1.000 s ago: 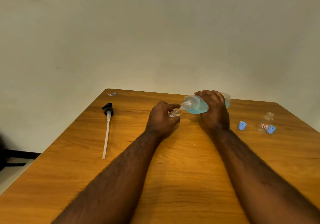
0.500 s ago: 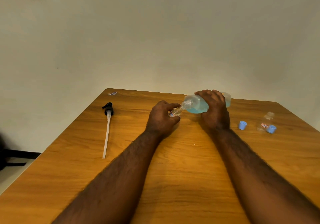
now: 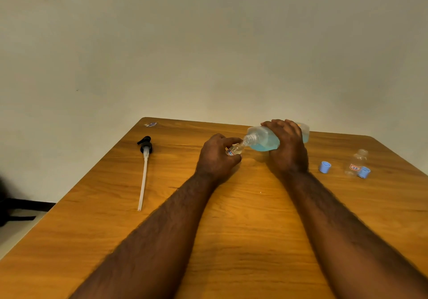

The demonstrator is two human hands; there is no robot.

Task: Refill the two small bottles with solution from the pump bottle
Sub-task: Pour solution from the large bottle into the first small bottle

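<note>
Blue solution is seen pooled along the lower side of the clear plastic pump bottle (image 3: 266, 140), which is held tipped almost level over the wooden worktop (image 3: 231, 229), its open threaded neck set against the mouth of the first small clear bottle (image 3: 234, 150). Over the last second almost nothing has been altered: the tilt, the meeting of the two mouths and the placing of both hands are matched to the earlier views. From this it is judged that the pour is being sustained rather than begun or ended, so the first refill is under way and not finished. The grip of the left hand (image 3: 216, 159) is closed round the first small clear bottle, fingers and thumb curled about it; whether it is rested on the worktop cannot be told. The grip of the right hand (image 3: 288, 147) is clamped over the pump bottle's body from above. How much liquid has been taken in cannot be told, since that bottle is largely covered by fingers. The second small clear bottle (image 3: 356, 163) is stood upright near the right edge, uncapped and seemingly empty, with one light-blue cap (image 3: 364, 172) just in front of its base and another light-blue cap (image 3: 324, 167) set apart to its left. The black pump head with its long white dip tube (image 3: 144, 159) is laid flat well to the left.
</note>
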